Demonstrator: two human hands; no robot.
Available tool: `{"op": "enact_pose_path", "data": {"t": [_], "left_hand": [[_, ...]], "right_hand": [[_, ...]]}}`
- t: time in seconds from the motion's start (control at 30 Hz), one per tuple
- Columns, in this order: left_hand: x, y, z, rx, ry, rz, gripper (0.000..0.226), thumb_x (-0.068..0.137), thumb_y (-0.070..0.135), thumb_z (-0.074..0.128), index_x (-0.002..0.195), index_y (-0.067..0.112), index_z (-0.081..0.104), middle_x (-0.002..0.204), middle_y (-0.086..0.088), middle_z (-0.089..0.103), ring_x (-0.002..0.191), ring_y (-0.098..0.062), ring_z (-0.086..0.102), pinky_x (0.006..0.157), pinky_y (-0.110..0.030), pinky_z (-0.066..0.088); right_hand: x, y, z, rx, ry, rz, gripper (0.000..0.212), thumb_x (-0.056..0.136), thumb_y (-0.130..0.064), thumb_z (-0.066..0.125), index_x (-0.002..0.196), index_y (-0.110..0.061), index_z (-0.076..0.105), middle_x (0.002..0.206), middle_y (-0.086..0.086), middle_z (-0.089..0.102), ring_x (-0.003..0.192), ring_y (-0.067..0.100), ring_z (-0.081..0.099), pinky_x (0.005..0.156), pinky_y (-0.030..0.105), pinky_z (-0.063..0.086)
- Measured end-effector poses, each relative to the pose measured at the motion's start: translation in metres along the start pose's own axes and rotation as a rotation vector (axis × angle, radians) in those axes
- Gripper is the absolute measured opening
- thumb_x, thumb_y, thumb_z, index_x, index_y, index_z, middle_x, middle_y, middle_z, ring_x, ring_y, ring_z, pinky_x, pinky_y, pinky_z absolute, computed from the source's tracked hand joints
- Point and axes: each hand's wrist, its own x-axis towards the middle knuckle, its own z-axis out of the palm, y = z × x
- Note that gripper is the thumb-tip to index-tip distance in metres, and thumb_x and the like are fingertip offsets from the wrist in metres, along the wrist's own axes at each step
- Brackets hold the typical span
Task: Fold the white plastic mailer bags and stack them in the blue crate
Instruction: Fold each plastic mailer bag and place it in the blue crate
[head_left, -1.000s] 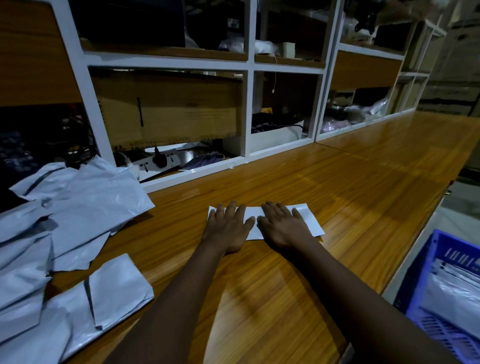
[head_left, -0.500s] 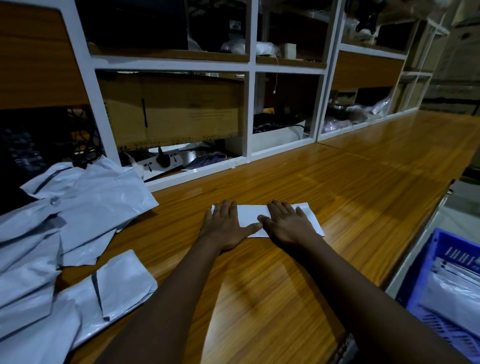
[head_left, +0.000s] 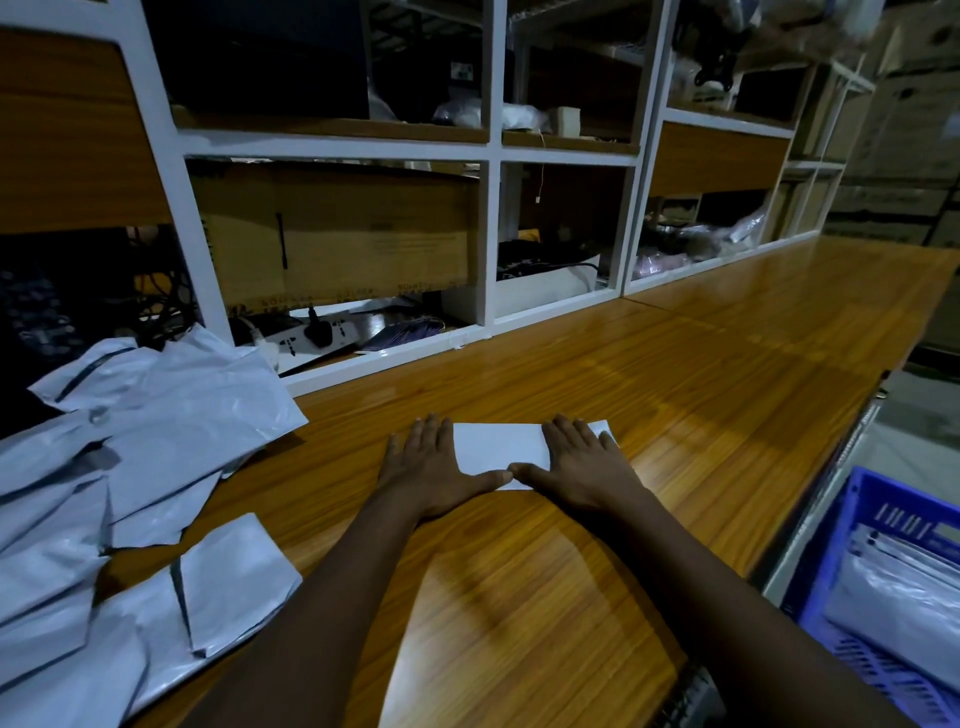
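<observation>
A folded white mailer bag lies flat on the wooden table in the middle. My left hand presses palm-down on its left end, fingers spread. On the bag's right end rests my right hand, also flat. The two thumbs nearly touch at the bag's near edge. A loose pile of unfolded white mailer bags covers the table's left side. The blue crate stands at the lower right beside the table, with folded bags inside.
White shelving with cardboard boxes, cables and a power strip runs along the table's far edge. The table stretches away to the right. Its near edge drops to the floor by the crate.
Both hands have slid apart along the folded bag, the left one leftward and the right one rightward, uncovering the bag's middle. The bag stays in place.
</observation>
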Motion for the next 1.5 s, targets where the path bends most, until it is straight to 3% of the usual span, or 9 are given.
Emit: {"op": "enact_pose_path", "data": {"t": [0.4,0.57,0.7,0.83,0.9,1.0,1.13,1.3,1.5], "left_hand": [[-0.009,-0.007,-0.003,-0.004,-0.006,-0.055,0.127,0.066,0.096,0.032,0.157,0.018,-0.007,0.165,-0.004,-0.014,0.151,-0.023,-0.012,0.119,-0.055,-0.006],[-0.016,-0.005,-0.002,-0.019,0.043,-0.104,0.096,0.087,0.081,0.006,0.158,0.017,-0.004,0.165,-0.004,-0.013,0.151,-0.025,-0.012,0.118,-0.058,-0.007],[-0.017,0.0,-0.004,0.038,0.18,-0.133,0.074,0.1,0.061,0.01,0.158,0.016,0.01,0.166,-0.005,0.002,0.152,-0.027,-0.003,0.119,-0.056,-0.004],[-0.02,0.014,0.001,0.11,0.474,0.218,0.046,0.104,0.028,0.041,0.147,0.011,0.042,0.157,-0.008,0.035,0.146,-0.026,0.027,0.119,-0.049,0.019],[-0.016,0.026,0.009,0.089,0.46,0.379,0.046,0.104,0.018,0.043,0.149,0.009,0.039,0.156,-0.009,0.037,0.146,-0.023,0.031,0.119,-0.04,0.022],[-0.005,0.029,0.011,-0.031,0.318,0.399,0.047,0.107,0.026,0.034,0.153,0.017,0.03,0.16,-0.002,0.03,0.149,-0.017,0.022,0.12,-0.033,0.014],[0.003,0.015,0.002,-0.073,0.121,0.349,0.061,0.101,0.057,0.033,0.156,0.033,0.019,0.165,0.007,0.013,0.151,-0.017,0.008,0.121,-0.044,0.008],[0.006,0.005,-0.002,-0.009,0.011,0.206,0.092,0.08,0.084,0.031,0.156,0.038,0.003,0.166,0.003,-0.003,0.152,-0.024,-0.004,0.122,-0.049,0.003],[0.004,0.004,-0.004,0.006,-0.008,0.096,0.11,0.072,0.091,0.035,0.157,0.031,-0.003,0.166,-0.004,-0.009,0.152,-0.026,-0.009,0.12,-0.049,-0.004]], "right_hand": [[-0.017,0.023,0.002,0.005,0.034,0.094,0.071,0.101,-0.062,0.009,0.158,-0.02,0.007,0.166,0.01,0.001,0.153,0.028,0.002,0.119,0.054,0.008],[-0.012,0.031,0.022,-0.034,0.089,0.221,0.069,0.098,-0.058,0.009,0.154,-0.019,0.022,0.164,0.017,0.008,0.15,0.038,0.006,0.113,0.064,0.013],[-0.012,0.03,0.02,-0.078,0.157,0.274,0.08,0.09,-0.059,0.004,0.146,-0.012,0.037,0.156,0.022,0.027,0.145,0.047,0.019,0.107,0.068,0.019],[-0.013,0.011,0.01,-0.142,0.383,-0.128,0.059,0.096,-0.04,0.032,0.129,0.002,0.058,0.136,0.026,0.056,0.125,0.045,0.052,0.095,0.063,0.044],[-0.011,0.0,0.006,0.017,0.406,-0.295,0.051,0.101,-0.031,0.035,0.134,0.002,0.055,0.139,0.023,0.054,0.129,0.038,0.053,0.1,0.056,0.046],[-0.006,-0.002,0.003,0.121,0.215,-0.265,0.048,0.107,-0.031,0.034,0.151,-0.011,0.035,0.159,0.009,0.033,0.146,0.024,0.029,0.115,0.045,0.026],[0.004,0.005,-0.002,0.006,-0.018,-0.19,0.063,0.106,-0.049,0.025,0.159,-0.02,0.007,0.167,0.0,0.004,0.153,0.021,0.002,0.121,0.051,0.006],[0.009,0.012,-0.007,-0.027,-0.046,-0.127,0.08,0.097,-0.067,0.031,0.159,-0.021,0.007,0.167,-0.002,0.004,0.153,0.022,0.003,0.121,0.052,0.006],[0.007,0.025,0.001,-0.075,-0.029,-0.026,0.101,0.081,-0.087,0.022,0.158,-0.023,0.005,0.167,0.002,0.003,0.152,0.032,0.003,0.12,0.054,0.005]]}}
